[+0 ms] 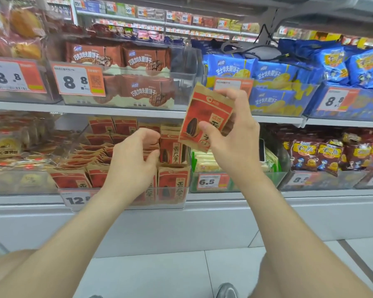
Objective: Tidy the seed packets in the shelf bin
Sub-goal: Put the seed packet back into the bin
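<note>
holding one seed packet up above the shelf bin, my right hand has its fingers clamped on the lower half, thumb across the front. my left hand is curled round the standing packets, just below those fingers. the slumped packets left of my left fingers may slide flatter if i release; a loose pinch could drop the raised one to the floor.

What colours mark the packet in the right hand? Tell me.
Head view: the brown paper seed packet has a red panel, dark striped seed.
</note>
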A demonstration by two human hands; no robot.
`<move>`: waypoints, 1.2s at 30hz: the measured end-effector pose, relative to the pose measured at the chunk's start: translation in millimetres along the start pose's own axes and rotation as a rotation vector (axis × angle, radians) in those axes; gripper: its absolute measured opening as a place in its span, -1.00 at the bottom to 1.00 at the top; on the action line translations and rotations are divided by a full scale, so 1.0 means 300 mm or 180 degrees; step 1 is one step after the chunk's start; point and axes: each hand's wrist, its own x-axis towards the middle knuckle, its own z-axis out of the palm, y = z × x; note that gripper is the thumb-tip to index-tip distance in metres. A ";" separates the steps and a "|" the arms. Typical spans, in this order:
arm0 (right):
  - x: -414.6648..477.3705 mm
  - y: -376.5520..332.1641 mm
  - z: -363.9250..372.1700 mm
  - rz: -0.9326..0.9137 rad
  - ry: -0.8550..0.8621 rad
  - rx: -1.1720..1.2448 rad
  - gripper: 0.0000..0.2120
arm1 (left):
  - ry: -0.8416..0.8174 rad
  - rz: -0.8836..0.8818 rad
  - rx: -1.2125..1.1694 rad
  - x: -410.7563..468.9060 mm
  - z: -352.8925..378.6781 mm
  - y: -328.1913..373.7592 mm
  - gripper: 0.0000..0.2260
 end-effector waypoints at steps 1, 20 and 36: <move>0.003 0.021 0.014 -0.0063 0.0089 -0.0089 -0.49 | -0.0040 -0.0031 0.0111 0.008 0.000 -0.010 -0.75; 0.057 0.247 0.288 0.1179 -0.2121 -0.1661 -0.72 | -0.1322 0.0868 0.2013 0.141 0.103 -0.109 -0.72; 0.094 0.199 0.370 0.1199 -0.1537 -0.1817 -0.72 | -0.1420 0.1054 0.2100 0.164 0.118 -0.158 -0.56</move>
